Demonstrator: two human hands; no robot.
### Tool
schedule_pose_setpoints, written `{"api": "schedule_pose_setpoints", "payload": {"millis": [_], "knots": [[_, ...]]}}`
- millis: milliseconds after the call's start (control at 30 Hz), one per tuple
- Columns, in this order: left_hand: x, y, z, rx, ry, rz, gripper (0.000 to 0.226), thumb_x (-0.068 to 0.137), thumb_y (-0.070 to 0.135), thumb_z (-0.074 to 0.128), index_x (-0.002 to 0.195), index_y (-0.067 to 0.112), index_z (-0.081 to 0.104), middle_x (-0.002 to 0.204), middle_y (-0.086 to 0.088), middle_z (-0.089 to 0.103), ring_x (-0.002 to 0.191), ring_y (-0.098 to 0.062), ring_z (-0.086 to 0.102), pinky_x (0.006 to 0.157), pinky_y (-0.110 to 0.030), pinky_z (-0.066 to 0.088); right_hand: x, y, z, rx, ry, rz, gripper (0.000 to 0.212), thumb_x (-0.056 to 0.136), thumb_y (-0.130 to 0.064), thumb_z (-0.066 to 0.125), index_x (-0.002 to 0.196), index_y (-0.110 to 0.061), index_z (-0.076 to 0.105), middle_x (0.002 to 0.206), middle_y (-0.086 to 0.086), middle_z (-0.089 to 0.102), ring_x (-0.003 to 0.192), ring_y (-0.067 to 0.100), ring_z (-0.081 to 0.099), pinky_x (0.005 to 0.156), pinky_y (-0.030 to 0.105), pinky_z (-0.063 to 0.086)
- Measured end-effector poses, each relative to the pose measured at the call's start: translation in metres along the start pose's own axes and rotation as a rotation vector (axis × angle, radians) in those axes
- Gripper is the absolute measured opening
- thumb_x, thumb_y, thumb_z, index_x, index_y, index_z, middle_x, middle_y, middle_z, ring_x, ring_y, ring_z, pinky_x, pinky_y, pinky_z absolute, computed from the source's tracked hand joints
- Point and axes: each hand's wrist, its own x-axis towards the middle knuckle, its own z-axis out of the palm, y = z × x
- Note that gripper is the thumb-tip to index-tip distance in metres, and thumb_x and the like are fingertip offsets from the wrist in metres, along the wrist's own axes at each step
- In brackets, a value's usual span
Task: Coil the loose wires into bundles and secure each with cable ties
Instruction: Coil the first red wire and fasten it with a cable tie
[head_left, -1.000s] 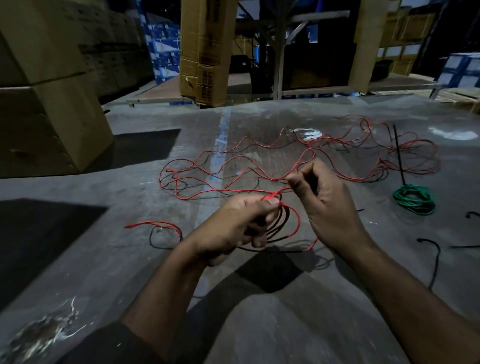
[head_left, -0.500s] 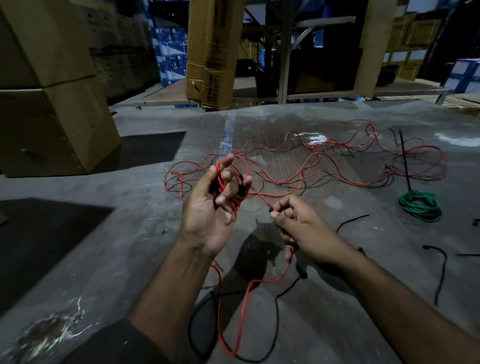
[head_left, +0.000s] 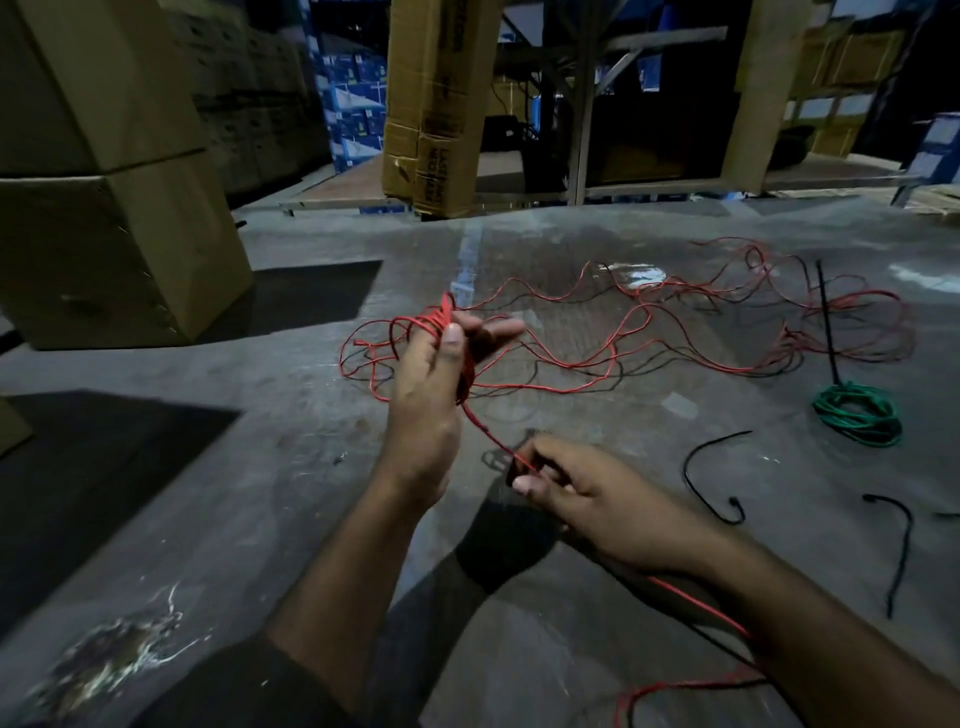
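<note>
Stacked cardboard boxes (head_left: 104, 171) stand at the far left, and a tall taped carton (head_left: 436, 104) rises at the far middle before dim shelving. The floor (head_left: 260, 467) is grey, scuffed concrete with pale scratches at the near left. A coiled green wire bundle (head_left: 857, 415) lies at the right, with a straight black cable tie (head_left: 827, 322) just beyond it. Two more black cable ties, curved and hooked at one end, lie nearer: one (head_left: 706, 475) between the green bundle and the right hand, another (head_left: 901, 551) further right. The thin red wire (head_left: 649, 332), paired with a black strand, sprawls in loose waves across the middle and far right of the floor. The left hand (head_left: 431, 395) is raised, its fingers partly straight, with several red turns wound round them. From there one strand runs taut down to the right hand (head_left: 587, 499), which pinches it between thumb and fingertips; the wire trails on under that forearm to the near right
</note>
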Motion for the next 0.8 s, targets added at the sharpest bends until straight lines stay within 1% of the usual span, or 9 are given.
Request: {"api": "schedule_pose_setpoints", "payload": {"millis": [67, 133, 200, 333, 467, 533, 600, 700, 800], "knots": [[-0.002, -0.007, 0.001, 0.244, -0.052, 0.063, 0.027, 0.108, 0.010, 0.028, 0.111, -0.006, 0.050, 0.101, -0.015, 0.073, 0.093, -0.021, 0.072, 0.085, -0.028, 0.054, 0.001, -0.002, -0.004, -0.066, 0.086, -0.093, 0.011, 0.100, -0.033, 0.052, 0.092, -0.029, 0.057, 0.081, -0.011, 0.059, 0.076, 0.005, 0.055, 0.068, 0.033, 0.047], [-0.002, -0.013, -0.001, 0.410, -0.078, 0.085, 0.027, 0.108, 0.013, 0.031, 0.109, -0.003, 0.052, 0.088, -0.012, 0.071, 0.074, -0.024, 0.069, 0.070, -0.035, 0.056, 0.002, -0.003, -0.010, -0.065, 0.203, -0.148, 0.014, 0.099, -0.035, 0.050, 0.094, -0.026, 0.060, 0.084, -0.009, 0.060, 0.080, 0.010, 0.056, 0.072, 0.038, 0.048], [-0.004, -0.014, -0.004, 0.566, -0.137, 0.058, 0.026, 0.108, 0.019, 0.033, 0.104, 0.007, 0.056, 0.075, -0.004, 0.069, 0.060, -0.022, 0.065, 0.060, -0.039, 0.053, 0.001, -0.004, -0.014, -0.083, 0.336, -0.175, 0.013, 0.100, -0.032, 0.051, 0.093, -0.029, 0.061, 0.085, -0.012, 0.060, 0.082, 0.008, 0.057, 0.072, 0.034, 0.048], [-0.009, -0.008, 0.000, 0.676, -0.286, -0.112, 0.032, 0.107, 0.020, 0.036, 0.086, 0.008, 0.057, 0.066, -0.005, 0.057, 0.051, -0.008, 0.051, 0.051, -0.025, 0.041, -0.002, -0.005, -0.017, -0.282, 0.496, -0.247, 0.017, 0.100, -0.033, 0.046, 0.105, -0.024, 0.059, 0.095, -0.010, 0.049, 0.081, 0.006, 0.053, 0.065, 0.032, 0.048], [-0.010, 0.000, 0.005, 0.450, -0.307, -0.292, 0.035, 0.104, 0.017, 0.038, 0.077, 0.010, 0.057, 0.071, -0.012, 0.046, 0.056, -0.011, 0.039, 0.048, -0.019, 0.035, -0.002, -0.002, -0.027, -0.696, 0.537, -0.283, 0.023, 0.097, -0.032, 0.049, 0.107, -0.014, 0.059, 0.097, -0.001, 0.045, 0.067, 0.011, 0.044, 0.051, 0.028, 0.037], [-0.010, 0.003, 0.004, 0.270, -0.340, -0.385, 0.033, 0.102, 0.023, 0.043, 0.078, 0.009, 0.061, 0.061, -0.003, 0.043, 0.055, -0.012, 0.033, 0.047, -0.021, 0.033, -0.002, 0.002, -0.033, -0.825, 0.535, -0.265, 0.021, 0.095, -0.032, 0.053, 0.104, -0.014, 0.059, 0.096, 0.002, 0.047, 0.067, 0.010, 0.039, 0.053, 0.026, 0.033], [-0.011, 0.006, 0.003, 0.137, -0.408, -0.417, 0.028, 0.096, 0.027, 0.052, 0.083, 0.007, 0.066, 0.056, 0.002, 0.029, 0.049, -0.008, 0.028, 0.047, -0.023, 0.028, -0.002, 0.005, -0.036, -0.863, 0.524, -0.239, 0.029, 0.096, -0.040, 0.043, 0.099, -0.015, 0.057, 0.092, 0.000, 0.049, 0.069, 0.011, 0.040, 0.053, 0.028, 0.035], [-0.010, 0.008, 0.002, 0.024, -0.407, -0.437, 0.020, 0.096, 0.018, 0.054, 0.089, 0.003, 0.066, 0.051, 0.005, 0.023, 0.037, -0.003, 0.024, 0.044, -0.020, 0.026, -0.001, 0.009, -0.040, -0.670, 0.522, -0.143, 0.048, 0.095, -0.057, 0.023, 0.093, -0.020, 0.054, 0.079, -0.006, 0.055, 0.066, 0.017, 0.052, 0.055, 0.036, 0.043], [-0.005, 0.004, -0.004, -0.233, -0.340, -0.492, 0.022, 0.100, 0.018, 0.048, 0.084, 0.009, 0.060, 0.049, 0.008, 0.022, 0.033, -0.002, 0.020, 0.043, -0.019, 0.025, -0.001, 0.010, -0.039, -0.384, 0.523, -0.158, 0.045, 0.098, -0.061, 0.024, 0.084, -0.027, 0.051, 0.069, -0.010, 0.055, 0.064, 0.007, 0.053, 0.057, 0.036, 0.043]]}}
